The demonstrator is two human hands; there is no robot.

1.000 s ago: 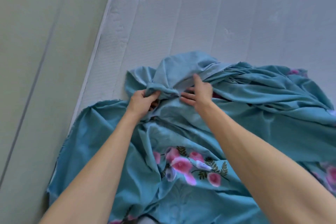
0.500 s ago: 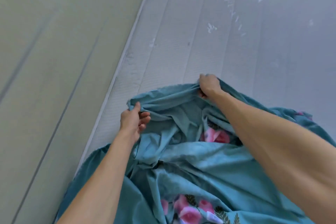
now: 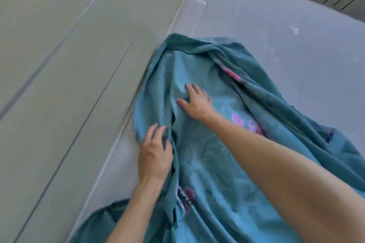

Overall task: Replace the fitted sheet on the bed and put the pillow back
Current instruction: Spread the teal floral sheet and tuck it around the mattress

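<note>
From the head camera, a teal fitted sheet (image 3: 207, 156) with pink flowers lies rumpled in a long heap on the bare grey mattress (image 3: 276, 31), its far end reaching toward the mattress's left edge beside the pale green wall (image 3: 59, 65). The right hand (image 3: 195, 102) lies flat on the sheet with fingers spread wide. The left hand (image 3: 155, 154) rests at the sheet's left fold, fingers relaxed and slightly parted, gripping nothing that I can see.

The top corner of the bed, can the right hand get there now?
Probably yes. The right hand lies flat on the blue sheet, and only bare mattress shows between the sheet's far edge and that corner. It may need a stretch or lean.
</note>
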